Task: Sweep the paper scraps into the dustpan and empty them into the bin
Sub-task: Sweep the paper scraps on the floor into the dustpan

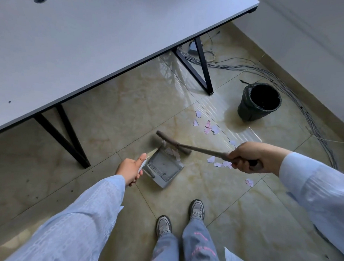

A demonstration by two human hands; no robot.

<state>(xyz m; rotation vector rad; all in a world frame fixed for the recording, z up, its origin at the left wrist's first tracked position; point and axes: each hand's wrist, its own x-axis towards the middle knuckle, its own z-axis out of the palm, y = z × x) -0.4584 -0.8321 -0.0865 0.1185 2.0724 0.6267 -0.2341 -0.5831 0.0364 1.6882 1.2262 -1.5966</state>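
Glossy beige tiled floor beneath a grey table. Black-lined bin stands to the right. My right hand is wrapped around the broom; my left hand holds the handle of the grey dustpan. Torn pink-and-white paper scraps lie at the pan's mouth and between it and the bin. No legible writing.

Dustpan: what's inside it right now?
A few paper scraps lie just inside the mouth of the dustpan, beside the broom head. The rest of the pan floor shows bare grey. The broom head may hide further scraps at the lip.
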